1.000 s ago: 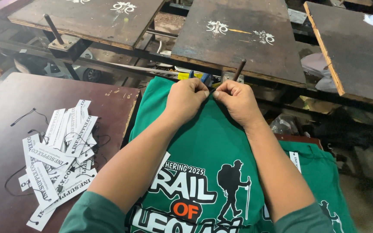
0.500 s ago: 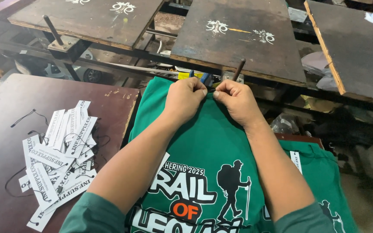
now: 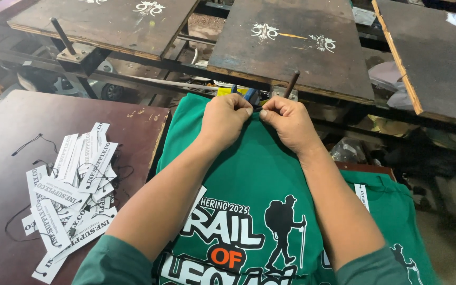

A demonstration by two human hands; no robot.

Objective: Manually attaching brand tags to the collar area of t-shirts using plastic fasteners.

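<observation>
Pinching the green shirt (image 3: 249, 174) at its far edge, left hand (image 3: 224, 119) and right hand (image 3: 290, 122) both clenched on fabric, paper tags (image 3: 69, 190) piled on the brown table (image 3: 54, 113) alongside.

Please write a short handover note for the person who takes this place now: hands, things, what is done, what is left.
Left hand and right hand: both pinch the far edge of the green shirt, side by side.
Shirt lies flat, print up, on the board. A second green shirt on the right carries a tag.
Tags with strings are piled on the brown table, left.
Done: shirt laid out. Left: no tag visible on it yet.
</observation>
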